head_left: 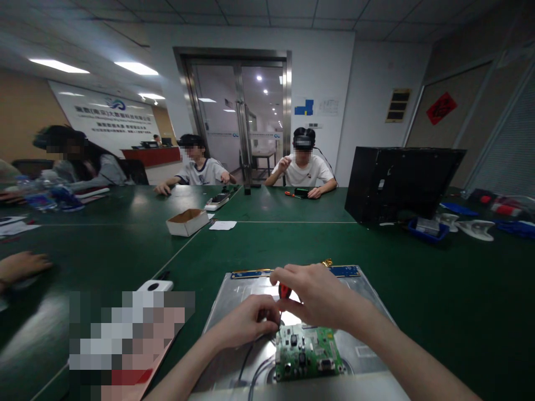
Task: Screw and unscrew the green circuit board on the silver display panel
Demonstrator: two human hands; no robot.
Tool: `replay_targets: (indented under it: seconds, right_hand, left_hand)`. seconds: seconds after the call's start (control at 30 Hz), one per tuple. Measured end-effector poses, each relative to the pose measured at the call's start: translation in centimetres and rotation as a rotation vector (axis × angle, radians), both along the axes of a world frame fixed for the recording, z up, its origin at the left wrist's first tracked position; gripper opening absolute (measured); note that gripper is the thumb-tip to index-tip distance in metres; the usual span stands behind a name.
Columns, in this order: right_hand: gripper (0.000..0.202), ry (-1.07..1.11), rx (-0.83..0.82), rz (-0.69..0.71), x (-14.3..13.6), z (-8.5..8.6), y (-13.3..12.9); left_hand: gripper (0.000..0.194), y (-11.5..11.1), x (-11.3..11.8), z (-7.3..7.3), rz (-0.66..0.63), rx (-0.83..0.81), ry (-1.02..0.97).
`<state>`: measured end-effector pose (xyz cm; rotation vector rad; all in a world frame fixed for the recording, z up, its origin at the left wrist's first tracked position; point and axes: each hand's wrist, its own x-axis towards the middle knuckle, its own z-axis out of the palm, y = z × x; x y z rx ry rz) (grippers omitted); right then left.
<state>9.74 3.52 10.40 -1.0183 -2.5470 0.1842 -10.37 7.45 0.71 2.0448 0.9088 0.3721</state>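
A screwdriver with a red handle (285, 291) points down over the metal back of a flat panel (225, 301), gripped by the fingers of my right hand (320, 295). Just left of its tip, my left hand (251, 320) is closed with thumb and fingers together at the upper left corner of a green circuit board (307, 353); whatever they pinch is hidden. The board lies on the panel's near half, with thin cables (254, 370) running beside it. A narrow blue circuit strip (346, 271) lines the panel's far edge.
A small open box (188, 223) and a paper slip (223, 225) lie farther off on the green table (267, 245). To the right stand a black monitor (401, 184) and a blue tray (427, 229). Several people sit around; another person's hand (25, 267) rests at left.
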Motion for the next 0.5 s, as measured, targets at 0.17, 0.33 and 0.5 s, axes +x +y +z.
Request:
replay_targets:
  seconds: [0.17, 0.33, 0.5]
  right_hand:
    - [0.015, -0.05, 0.053, -0.011, -0.06, -0.24, 0.24]
    - [0.014, -0.031, 0.044, 0.009, -0.04, 0.21, -0.23]
    - [0.03, -0.008, 0.001, 0.049, 0.03, 0.32, -0.38]
  left_hand:
    - [0.012, 0.01, 0.05, 0.24, -0.003, -0.004, -0.013]
    - [0.015, 0.21, -0.08, -0.18, -0.008, 0.007, -0.008]
    - [0.015, 0.3, -0.11, -0.38, -0.011, 0.007, 0.017]
